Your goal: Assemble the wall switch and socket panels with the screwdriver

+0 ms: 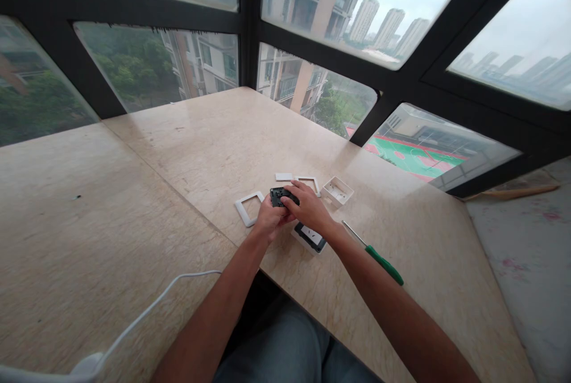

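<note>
A black wall socket module [277, 195] is held up between both my hands, its dark back side facing up. My left hand [269, 219] grips it from the left and below. My right hand [307, 204] lies over its right part, with the fingers closed on it. Under my right wrist sits a white box with a second socket [311, 235] in it, white-faced with a black frame. Just left of my hands lies a white frame [244, 212]; another white frame [316, 185] is partly hidden behind my right hand.
Behind my hands are a white cover plate [284, 176] and an open white box [338, 191]. A green-handled screwdriver [384, 265] lies beside my right forearm. A white cable [158, 300] crosses the stone counter [147, 204] at left. Windows border the far side.
</note>
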A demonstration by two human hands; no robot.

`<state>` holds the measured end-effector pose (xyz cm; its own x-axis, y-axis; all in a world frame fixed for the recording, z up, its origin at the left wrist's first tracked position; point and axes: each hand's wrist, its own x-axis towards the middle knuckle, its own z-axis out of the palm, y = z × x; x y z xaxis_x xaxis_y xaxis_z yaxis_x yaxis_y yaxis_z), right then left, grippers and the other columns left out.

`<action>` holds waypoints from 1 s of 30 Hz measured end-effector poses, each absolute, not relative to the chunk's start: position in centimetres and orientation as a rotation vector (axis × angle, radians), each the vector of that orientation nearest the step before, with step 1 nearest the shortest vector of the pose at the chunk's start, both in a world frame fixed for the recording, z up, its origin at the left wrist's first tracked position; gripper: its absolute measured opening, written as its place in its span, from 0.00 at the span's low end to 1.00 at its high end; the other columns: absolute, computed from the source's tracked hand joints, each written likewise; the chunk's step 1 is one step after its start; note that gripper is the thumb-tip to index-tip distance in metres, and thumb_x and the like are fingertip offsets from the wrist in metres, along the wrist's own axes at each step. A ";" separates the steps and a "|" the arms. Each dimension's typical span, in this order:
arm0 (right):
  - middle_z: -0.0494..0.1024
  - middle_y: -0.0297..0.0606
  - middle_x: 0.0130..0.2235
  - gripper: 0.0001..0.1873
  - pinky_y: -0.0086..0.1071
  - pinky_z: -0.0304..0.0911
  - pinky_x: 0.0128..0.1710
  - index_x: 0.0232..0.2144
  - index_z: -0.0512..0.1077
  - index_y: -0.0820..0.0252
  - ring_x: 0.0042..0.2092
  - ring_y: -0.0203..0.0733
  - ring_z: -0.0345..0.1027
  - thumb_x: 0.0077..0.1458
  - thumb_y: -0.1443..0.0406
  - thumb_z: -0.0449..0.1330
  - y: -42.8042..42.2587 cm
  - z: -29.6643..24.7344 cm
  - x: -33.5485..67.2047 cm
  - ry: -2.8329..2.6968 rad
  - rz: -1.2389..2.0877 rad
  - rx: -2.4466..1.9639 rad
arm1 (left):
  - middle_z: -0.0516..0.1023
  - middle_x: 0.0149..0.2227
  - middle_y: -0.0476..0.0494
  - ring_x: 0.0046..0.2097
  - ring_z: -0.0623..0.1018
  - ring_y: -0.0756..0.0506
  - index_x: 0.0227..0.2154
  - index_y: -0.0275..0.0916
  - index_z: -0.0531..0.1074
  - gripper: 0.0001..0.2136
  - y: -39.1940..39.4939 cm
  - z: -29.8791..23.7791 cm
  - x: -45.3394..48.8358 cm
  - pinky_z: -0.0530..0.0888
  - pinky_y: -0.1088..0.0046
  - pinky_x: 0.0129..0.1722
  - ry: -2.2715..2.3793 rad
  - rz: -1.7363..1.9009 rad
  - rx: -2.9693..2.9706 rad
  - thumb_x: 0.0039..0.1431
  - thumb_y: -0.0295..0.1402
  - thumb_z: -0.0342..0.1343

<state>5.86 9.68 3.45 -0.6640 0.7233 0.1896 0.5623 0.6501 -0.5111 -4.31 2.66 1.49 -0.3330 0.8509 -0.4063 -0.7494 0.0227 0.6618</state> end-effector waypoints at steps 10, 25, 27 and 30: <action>0.71 0.46 0.58 0.17 0.49 0.55 0.62 0.50 0.75 0.54 0.61 0.53 0.62 0.60 0.60 0.58 10.1 3.5 5.2 -2.550 0.568 -1.031 | 0.77 0.31 0.48 0.30 0.78 0.48 0.37 0.38 0.71 0.25 2.9 1.4 -4.4 0.78 0.73 0.29 1.001 1.631 0.161 0.32 0.12 0.61; 0.74 0.42 0.48 0.10 0.43 0.60 0.56 0.45 0.72 0.55 0.52 0.48 0.66 0.59 0.65 0.57 9.6 4.4 4.8 -2.530 0.573 -0.926 | 0.78 0.34 0.46 0.33 0.78 0.45 0.38 0.38 0.71 0.25 3.0 0.9 -5.2 0.80 0.70 0.30 1.015 1.639 0.239 0.32 0.13 0.59; 0.75 0.43 0.46 0.10 0.42 0.61 0.54 0.44 0.72 0.57 0.51 0.48 0.66 0.59 0.64 0.57 9.7 4.5 4.7 -2.544 0.573 -0.934 | 0.78 0.34 0.46 0.33 0.78 0.46 0.38 0.38 0.71 0.25 2.9 0.9 -5.2 0.80 0.70 0.29 1.018 1.631 0.244 0.31 0.13 0.58; 0.75 0.44 0.45 0.10 0.42 0.61 0.54 0.43 0.73 0.59 0.51 0.49 0.66 0.59 0.64 0.58 9.8 4.5 4.7 -2.555 0.570 -0.943 | 0.78 0.34 0.46 0.33 0.77 0.46 0.37 0.38 0.71 0.25 2.9 1.0 -5.3 0.80 0.70 0.29 1.030 1.616 0.255 0.31 0.13 0.56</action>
<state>4.74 9.82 4.48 -0.7139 0.6744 0.1886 0.5303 0.6966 -0.4833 -5.29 2.85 1.00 -0.3314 0.8767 -0.3487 -0.6864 0.0295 0.7267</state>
